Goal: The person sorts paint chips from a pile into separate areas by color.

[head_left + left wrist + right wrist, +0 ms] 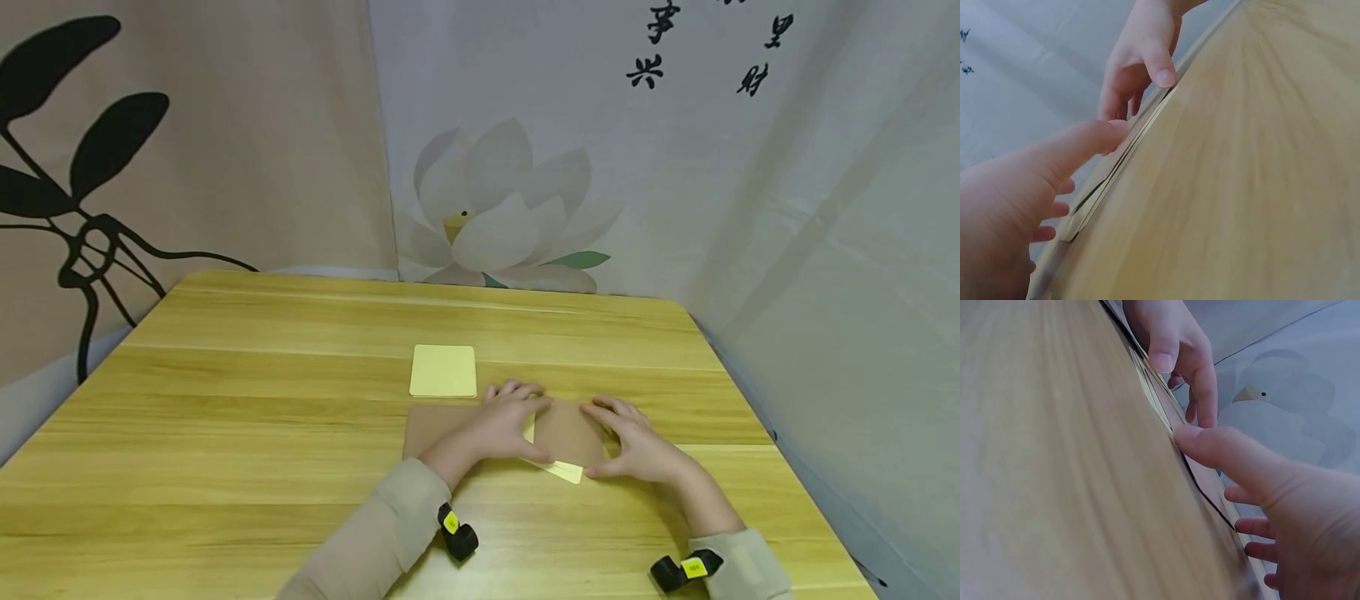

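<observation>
A square brown card (567,433) lies on the wooden table between the two hands. Pale yellow cards (566,472) stick out askew from beneath its near and left edges. My left hand (506,425) is at the brown card's left side, thumb by the near edge and fingers toward the far edge. Spread along its right side, my right hand (637,446) has its thumb at the near corner and its index finger by the far corner. Both thumbs (1107,134) (1200,440) look fairly straight in the wrist views. Contact at the far fingertips is partly hidden.
A second brown card (431,425) lies partly under the left hand and wrist. Behind it sits a square yellow card (443,371), perhaps a stack. The table (262,467) reaches back to a printed curtain (525,83). Each wrist wears a black camera.
</observation>
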Demonstrator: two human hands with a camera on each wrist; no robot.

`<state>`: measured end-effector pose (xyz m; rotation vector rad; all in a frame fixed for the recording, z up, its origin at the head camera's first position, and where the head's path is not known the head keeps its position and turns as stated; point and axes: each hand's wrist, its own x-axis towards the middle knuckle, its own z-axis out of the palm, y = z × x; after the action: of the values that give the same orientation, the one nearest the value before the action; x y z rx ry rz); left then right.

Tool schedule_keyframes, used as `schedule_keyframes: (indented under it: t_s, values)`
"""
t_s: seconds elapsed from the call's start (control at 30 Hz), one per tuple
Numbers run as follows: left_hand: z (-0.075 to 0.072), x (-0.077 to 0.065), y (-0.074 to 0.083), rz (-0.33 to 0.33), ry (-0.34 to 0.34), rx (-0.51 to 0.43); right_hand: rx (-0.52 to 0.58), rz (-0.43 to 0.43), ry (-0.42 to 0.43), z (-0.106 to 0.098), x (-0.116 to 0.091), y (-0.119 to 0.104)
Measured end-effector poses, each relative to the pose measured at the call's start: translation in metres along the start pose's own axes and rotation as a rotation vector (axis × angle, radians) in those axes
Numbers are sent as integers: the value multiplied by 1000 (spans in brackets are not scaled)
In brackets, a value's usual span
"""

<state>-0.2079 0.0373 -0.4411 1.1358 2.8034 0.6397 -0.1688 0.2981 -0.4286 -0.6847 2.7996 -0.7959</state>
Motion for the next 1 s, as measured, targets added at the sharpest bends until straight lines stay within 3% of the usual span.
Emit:
schedule_keyframes:
  t_s: [0.23,1.0]
  values:
    - [3,4,1,-2,-20,9,3,-12,5,0,0,3]
    - [3,4,3,17,11,27,31,-81,27,3,1,5]
